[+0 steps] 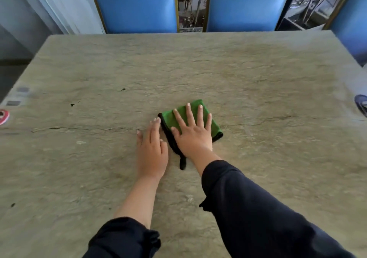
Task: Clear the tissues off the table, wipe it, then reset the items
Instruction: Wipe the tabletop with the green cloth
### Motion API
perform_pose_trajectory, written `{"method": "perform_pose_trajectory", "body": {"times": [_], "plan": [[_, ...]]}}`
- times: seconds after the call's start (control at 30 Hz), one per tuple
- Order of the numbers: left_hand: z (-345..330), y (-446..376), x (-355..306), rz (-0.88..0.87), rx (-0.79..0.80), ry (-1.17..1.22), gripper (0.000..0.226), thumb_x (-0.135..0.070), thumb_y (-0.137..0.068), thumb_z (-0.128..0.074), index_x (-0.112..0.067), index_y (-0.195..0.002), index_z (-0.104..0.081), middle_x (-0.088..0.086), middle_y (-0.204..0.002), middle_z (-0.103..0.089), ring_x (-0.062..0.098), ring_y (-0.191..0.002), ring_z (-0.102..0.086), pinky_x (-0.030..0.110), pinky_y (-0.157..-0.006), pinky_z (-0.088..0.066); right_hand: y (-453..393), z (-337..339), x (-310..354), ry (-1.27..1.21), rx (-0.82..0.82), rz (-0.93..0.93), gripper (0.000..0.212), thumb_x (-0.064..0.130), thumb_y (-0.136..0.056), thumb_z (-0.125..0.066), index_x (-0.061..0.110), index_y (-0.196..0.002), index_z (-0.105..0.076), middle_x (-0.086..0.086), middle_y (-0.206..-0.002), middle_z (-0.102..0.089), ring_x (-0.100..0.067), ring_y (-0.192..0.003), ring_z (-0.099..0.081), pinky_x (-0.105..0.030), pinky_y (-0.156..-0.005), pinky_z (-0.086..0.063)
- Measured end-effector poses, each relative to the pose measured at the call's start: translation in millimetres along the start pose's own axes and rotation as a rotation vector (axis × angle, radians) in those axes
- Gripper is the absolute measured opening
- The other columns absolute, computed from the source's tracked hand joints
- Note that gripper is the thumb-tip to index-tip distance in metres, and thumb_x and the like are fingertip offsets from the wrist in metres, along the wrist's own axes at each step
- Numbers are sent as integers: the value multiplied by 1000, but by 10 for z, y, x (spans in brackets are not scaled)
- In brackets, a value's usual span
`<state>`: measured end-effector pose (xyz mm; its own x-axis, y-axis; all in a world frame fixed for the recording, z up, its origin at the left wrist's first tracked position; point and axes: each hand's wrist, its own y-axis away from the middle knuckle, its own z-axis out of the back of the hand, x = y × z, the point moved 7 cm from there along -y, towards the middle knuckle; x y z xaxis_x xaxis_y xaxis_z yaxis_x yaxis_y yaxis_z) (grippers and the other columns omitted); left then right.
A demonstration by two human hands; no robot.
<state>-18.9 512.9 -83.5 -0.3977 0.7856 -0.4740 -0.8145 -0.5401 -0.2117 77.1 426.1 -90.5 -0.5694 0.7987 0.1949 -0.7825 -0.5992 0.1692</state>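
A folded green cloth (215,127) with a black edge lies near the middle of the stone table (198,68). My right hand (193,133) rests flat on top of it, fingers spread, palm pressing it onto the table. Just left of the cloth, my left hand (153,150) lies flat on the bare tabletop with fingers together, its fingertips touching the cloth's black edge. No tissues are in view.
Blue chairs stand along the far edge: one (137,7) at the left, one (246,5) in the middle, and a third (351,25) at the right corner. A red and white object (3,116) sits at the left edge. A dark blue item (361,106) peeks in at the right edge.
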Motion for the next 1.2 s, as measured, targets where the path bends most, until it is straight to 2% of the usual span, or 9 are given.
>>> {"method": "perform_pose_trajectory", "body": {"times": [0.13, 0.3, 0.43, 0.5, 0.67, 0.77, 0.83, 1.0, 1.2], "plan": [[43, -18, -27, -1, 2, 43, 51, -28, -90, -25, -12, -129, -54, 7, -140, -50, 22, -134, -41, 51, -114, -24, 374, 122, -199, -221, 25, 165, 53, 44, -100, -31, 36, -150, -16, 3, -161, -1, -21, -147, 13, -39, -118, 13], [28, 42, -484, -8, -109, -90, 41, -19, -88, -48, -8, -127, -57, 16, -137, -49, 35, -125, -45, 49, -106, -37, 775, 383, -1228, -358, -299, -348, 45, 17, -98, -34, 20, -142, -41, 0, -157, -24, -19, -149, 0, -38, -121, 6], [-613, 98, -1064, 88, 307, -272, 74, -56, -94, -23, -11, -151, -7, 18, -159, 0, 34, -147, 1, 53, -116, 4, 886, 191, -1521, -257, -243, -542, 55, 18, -98, -27, 21, -152, -15, 2, -161, -2, -27, -146, 17, -48, -118, 13], [-824, -9, -1217, 94, 349, -379, 78, -63, -91, -8, -14, -150, 7, 18, -158, 15, 36, -145, 15, 57, -112, 11, 879, 150, -1520, -249, -240, -572, 57, 17, -98, -22, 14, -152, -5, -5, -161, 8, -28, -145, 21, -48, -117, 13], [-1339, -644, -1905, -583, 471, -376, 67, -59, -92, -13, -29, -151, 1, 0, -161, 8, 26, -147, 10, 50, -117, 7, 831, 137, -1534, -218, -230, -612, 71, 21, -83, 10, 8, -151, 0, -13, -159, 13, -29, -144, 22, -50, -116, 16], [-1445, -884, -2056, -968, 640, -394, 60, -59, -93, -14, -42, -147, 5, -16, -159, 11, 13, -146, 12, 48, -117, 10, 795, 86, -1576, -216, -192, -621, 58, 16, -96, -10, 10, -152, 2, -9, -159, 16, -26, -144, 24, -48, -116, 16], [-1440, -1110, -1916, -916, 631, -411, 56, -61, -93, -12, -50, -144, 7, -20, -157, 14, 10, -145, 14, 58, -113, 13, 793, 102, -1602, -238, -185, -663, 58, 14, -99, -19, 14, -152, 3, -5, -159, 18, -22, -144, 25, -46, -117, 16], [-1366, -1573, -1451, -211, 394, -394, 57, -68, -90, -7, -53, -144, 3, -9, -159, 16, 27, -146, 16, 65, -106, 17, 408, 276, -1370, -294, -143, -680, 63, 11, -96, -23, 10, -151, 7, -11, -158, 20, -27, -144, 24, -42, -119, 11], [-1248, -1726, -1253, -628, 538, -380, 58, -65, -91, -16, -51, -144, 1, -14, -159, 9, 21, -147, 11, 53, -115, 11, -82, 218, -1040, -285, -177, -537, 61, 12, -98, -21, 6, -150, 10, -11, -158, 20, -26, -144, 23, -39, -119, 10]]}}
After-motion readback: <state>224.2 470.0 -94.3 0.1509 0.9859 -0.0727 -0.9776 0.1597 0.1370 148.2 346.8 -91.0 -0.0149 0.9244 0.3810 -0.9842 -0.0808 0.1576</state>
